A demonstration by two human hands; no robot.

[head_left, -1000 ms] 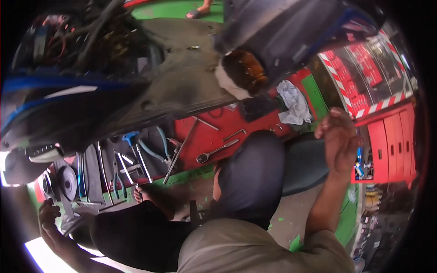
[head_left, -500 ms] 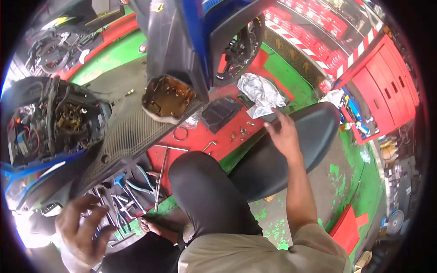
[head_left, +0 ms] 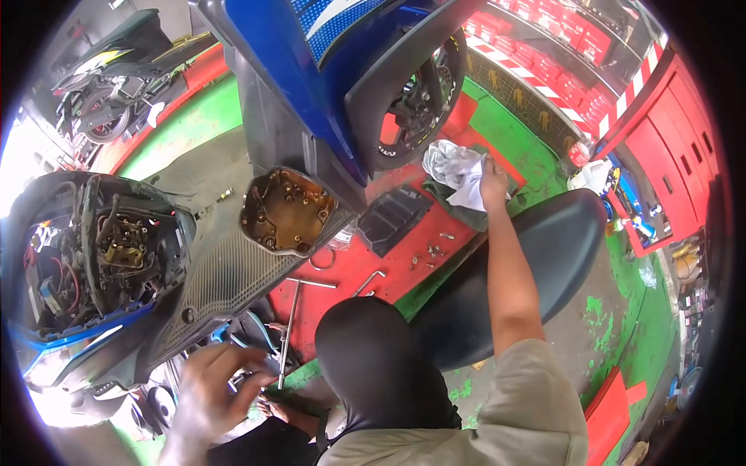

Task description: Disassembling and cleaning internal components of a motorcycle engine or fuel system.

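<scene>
My right hand (head_left: 493, 185) has closed on a crumpled white cloth (head_left: 452, 165) lying on dark fabric at the right of the red platform (head_left: 392, 272). My left hand (head_left: 221, 380), blurred, hovers low over several tools (head_left: 289, 330), fingers curled but apart, with nothing visible in it. An oily metal cover (head_left: 284, 213) rests on the scooter's ribbed floorboard (head_left: 217, 283). A dark plastic panel (head_left: 388, 221) and small metal parts (head_left: 435, 252) lie on the platform near the cloth.
The blue scooter (head_left: 326, 93) has an opened engine bay (head_left: 124, 248). A black seat (head_left: 536, 272) lies right of my knee (head_left: 365, 349). A red cabinet (head_left: 676, 155) and shelves of red boxes (head_left: 559, 39) stand at right. Another motorbike (head_left: 109, 70) is upper left.
My view has tilted up and right. My right hand has reached forward and taken hold of the cloth. My left hand has moved inward from the left edge to over the tools.
</scene>
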